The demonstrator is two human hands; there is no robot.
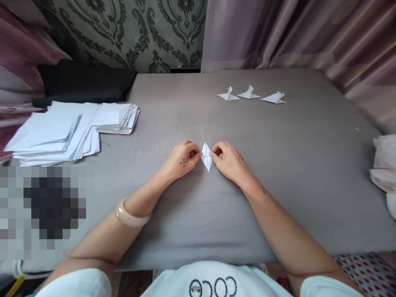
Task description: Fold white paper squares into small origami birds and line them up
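Note:
A small white sheet folded into a narrow diamond, an origami piece (206, 159), stands out against the grey cloth between my two hands. My left hand (185, 159) pinches its left corner between thumb and forefinger. At the opposite corner, the thumb and forefinger of my right hand (228, 160) are closed on the paper. Creases run down and across its face, and its top ends in a split tip. The other fingers of both hands are curled under, partly hidden.
Three folded paper birds (248, 93) stand in a row toward the back right. Stacks of white paper (62, 132) lie at the left, before a folded black cloth (86, 80). Whitish fabric (383, 163) is bunched at the right edge. A blurred patch hides the lower left.

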